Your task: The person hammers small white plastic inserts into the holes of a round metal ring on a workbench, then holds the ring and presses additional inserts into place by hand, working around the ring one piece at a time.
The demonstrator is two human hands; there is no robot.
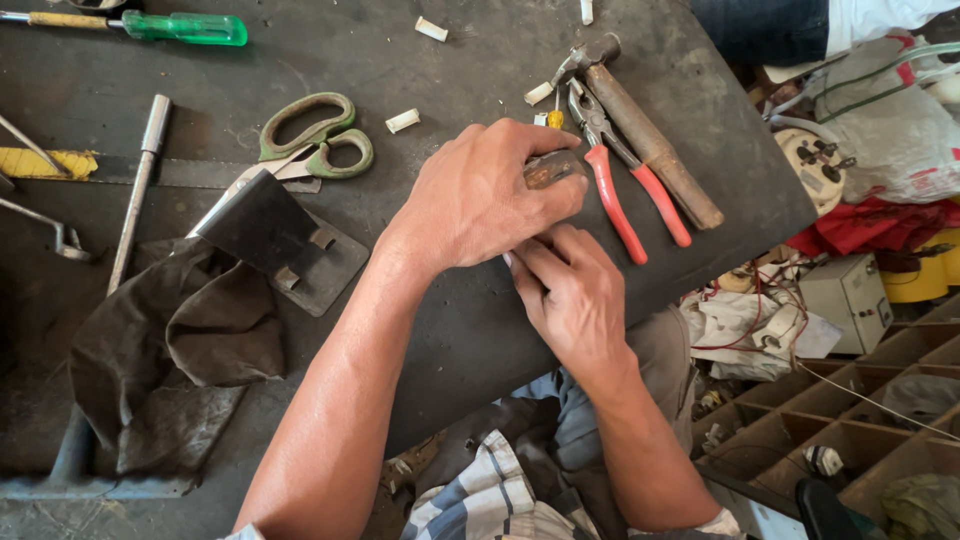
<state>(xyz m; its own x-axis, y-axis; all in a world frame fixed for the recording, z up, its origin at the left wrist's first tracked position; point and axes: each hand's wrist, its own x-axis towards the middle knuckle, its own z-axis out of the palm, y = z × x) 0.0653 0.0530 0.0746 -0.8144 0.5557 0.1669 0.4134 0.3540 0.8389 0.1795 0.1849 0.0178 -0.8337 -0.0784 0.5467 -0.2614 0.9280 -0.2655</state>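
- Closest to the camera, the right hand (575, 300) is curled loosely at the near edge of the dark workbench (480, 330), fingertips tucked up under the left hand. There's a sliver of something pale at those fingertips, but I can't tell what it is or whether it's actually pinched.
- Right above it, the left hand (480, 195) is closed around a small brown handle (553, 168), palm down on the bench. Only the end of the handle pokes out past the fingers.
- Just beside that, to the right, red-handled pliers (620, 175) lie flat, with a rusty hammer (640, 130) right alongside them.
- Off to the left sit green-handled scissors (318, 140), a dark metal bracket (275, 240), and a crumpled dark rag (180, 340).
- Further back, little white tube bits (403, 121) are scattered around, and a green-handled screwdriver (180, 27) sits at the far edge.
- Past the bench on the right: a pile of wires and a wooden compartment tray (850, 410).
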